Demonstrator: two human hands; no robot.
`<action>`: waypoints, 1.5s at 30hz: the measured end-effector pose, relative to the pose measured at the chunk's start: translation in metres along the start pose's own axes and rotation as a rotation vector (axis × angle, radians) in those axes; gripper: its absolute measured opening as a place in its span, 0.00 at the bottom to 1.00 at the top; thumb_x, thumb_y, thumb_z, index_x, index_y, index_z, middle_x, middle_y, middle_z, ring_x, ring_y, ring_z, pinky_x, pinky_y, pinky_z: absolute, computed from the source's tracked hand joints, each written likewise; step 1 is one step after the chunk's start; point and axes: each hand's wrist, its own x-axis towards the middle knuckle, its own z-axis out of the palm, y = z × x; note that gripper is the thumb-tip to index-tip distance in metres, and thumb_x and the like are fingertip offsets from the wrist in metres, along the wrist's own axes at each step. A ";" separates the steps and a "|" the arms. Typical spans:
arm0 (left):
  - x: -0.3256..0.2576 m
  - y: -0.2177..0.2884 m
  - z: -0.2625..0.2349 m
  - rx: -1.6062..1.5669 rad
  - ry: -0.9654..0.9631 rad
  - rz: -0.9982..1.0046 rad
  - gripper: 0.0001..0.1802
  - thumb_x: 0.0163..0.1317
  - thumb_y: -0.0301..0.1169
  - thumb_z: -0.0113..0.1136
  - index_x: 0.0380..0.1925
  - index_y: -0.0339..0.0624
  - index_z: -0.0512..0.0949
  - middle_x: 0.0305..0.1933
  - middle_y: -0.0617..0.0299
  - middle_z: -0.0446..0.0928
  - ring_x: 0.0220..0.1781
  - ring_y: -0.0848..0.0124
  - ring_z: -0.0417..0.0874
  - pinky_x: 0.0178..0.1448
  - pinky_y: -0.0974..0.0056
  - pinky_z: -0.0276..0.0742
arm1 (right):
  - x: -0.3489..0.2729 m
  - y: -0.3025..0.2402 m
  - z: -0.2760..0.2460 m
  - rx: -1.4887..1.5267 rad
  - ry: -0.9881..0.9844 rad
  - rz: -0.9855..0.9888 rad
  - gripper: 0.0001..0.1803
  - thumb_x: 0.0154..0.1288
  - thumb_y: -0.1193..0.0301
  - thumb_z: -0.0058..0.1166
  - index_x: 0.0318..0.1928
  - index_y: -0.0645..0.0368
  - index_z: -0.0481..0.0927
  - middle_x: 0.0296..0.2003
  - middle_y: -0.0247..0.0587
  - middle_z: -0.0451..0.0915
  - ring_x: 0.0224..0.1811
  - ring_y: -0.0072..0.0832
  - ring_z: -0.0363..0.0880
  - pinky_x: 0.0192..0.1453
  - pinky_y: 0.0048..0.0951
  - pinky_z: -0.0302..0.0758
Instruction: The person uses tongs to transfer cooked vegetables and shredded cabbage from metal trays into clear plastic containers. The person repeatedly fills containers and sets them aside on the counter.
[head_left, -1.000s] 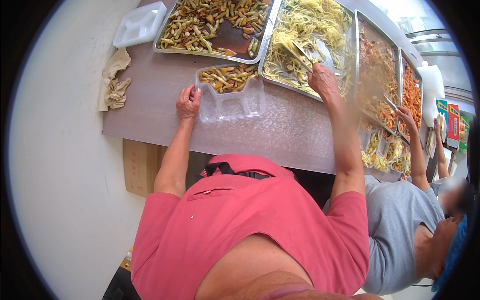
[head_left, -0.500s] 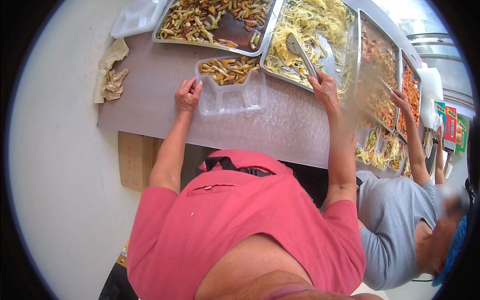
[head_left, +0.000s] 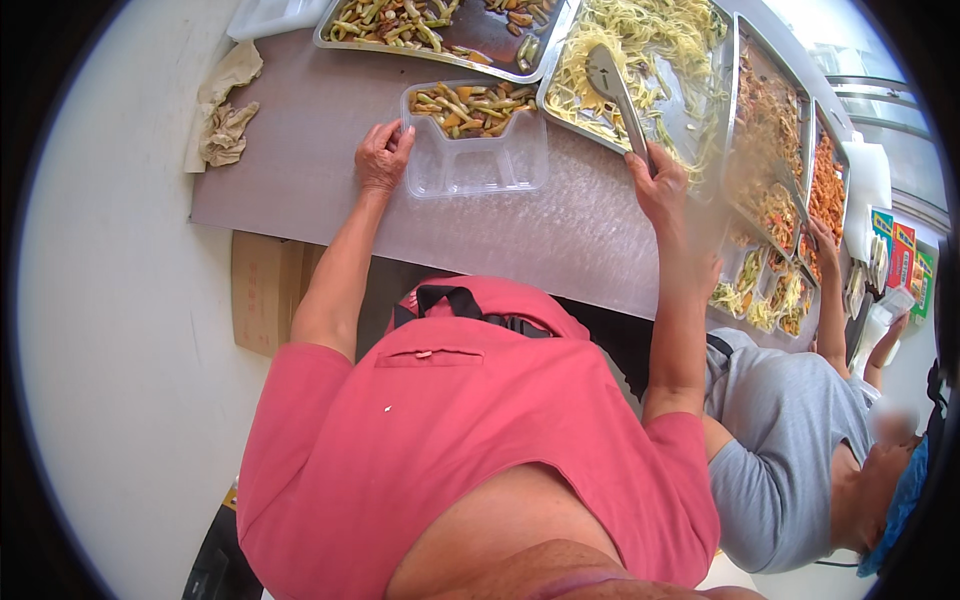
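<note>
My left hand (head_left: 383,157) is at the left edge of a clear plastic meal box (head_left: 477,168), its curled fingers gripping the rim. The box's large far compartment holds green beans with orange pieces (head_left: 468,108); the smaller near compartments are bare. In my right hand (head_left: 660,183) is a pair of metal tongs (head_left: 618,98). Their head lies over pale yellow shreds in a metal tray (head_left: 592,135), ahead and to the right of the box. Whether the tongs grip any food I cannot tell.
A bean tray (head_left: 540,72) stands beyond the box. Crumpled brown cloth (head_left: 228,135) lies on the table (head_left: 310,150) at left, near a stack of clear boxes (head_left: 275,15). At right, a co-worker in grey (head_left: 780,420) holds tongs over other food trays, beside filled boxes (head_left: 765,290).
The whole view has shifted, so the table sits higher in it. My tongs point more straight away from me, still over the yellow shreds. The co-worker's hand with tongs has moved nearer.
</note>
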 end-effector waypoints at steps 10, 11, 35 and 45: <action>0.001 -0.010 0.005 0.010 -0.018 0.029 0.12 0.51 0.36 0.66 0.33 0.42 0.82 0.21 0.66 0.74 0.19 0.73 0.75 0.28 0.67 0.74 | -0.081 -0.048 0.028 0.060 -0.040 0.042 0.08 0.57 0.71 0.60 0.35 0.61 0.76 0.17 0.45 0.70 0.18 0.31 0.69 0.26 0.31 0.68; 0.000 -0.012 0.005 0.009 -0.019 0.030 0.12 0.51 0.37 0.66 0.33 0.42 0.82 0.21 0.66 0.74 0.19 0.72 0.75 0.28 0.66 0.74 | -0.089 -0.050 0.038 0.070 -0.019 0.044 0.09 0.57 0.72 0.59 0.30 0.62 0.73 0.18 0.46 0.70 0.18 0.35 0.68 0.26 0.33 0.68; 0.000 -0.020 0.006 -0.018 -0.027 0.064 0.12 0.51 0.35 0.67 0.34 0.41 0.82 0.22 0.66 0.74 0.19 0.74 0.74 0.27 0.67 0.73 | -0.121 -0.074 0.072 -0.509 -0.074 0.108 0.11 0.59 0.68 0.57 0.36 0.60 0.71 0.30 0.52 0.79 0.30 0.50 0.81 0.33 0.46 0.77; 0.002 -0.025 0.010 -0.025 -0.029 0.076 0.12 0.49 0.37 0.66 0.32 0.43 0.82 0.22 0.67 0.73 0.18 0.73 0.73 0.26 0.66 0.72 | -0.100 -0.051 0.084 -0.393 -0.104 0.104 0.12 0.58 0.67 0.57 0.34 0.62 0.72 0.30 0.54 0.79 0.32 0.52 0.80 0.36 0.49 0.75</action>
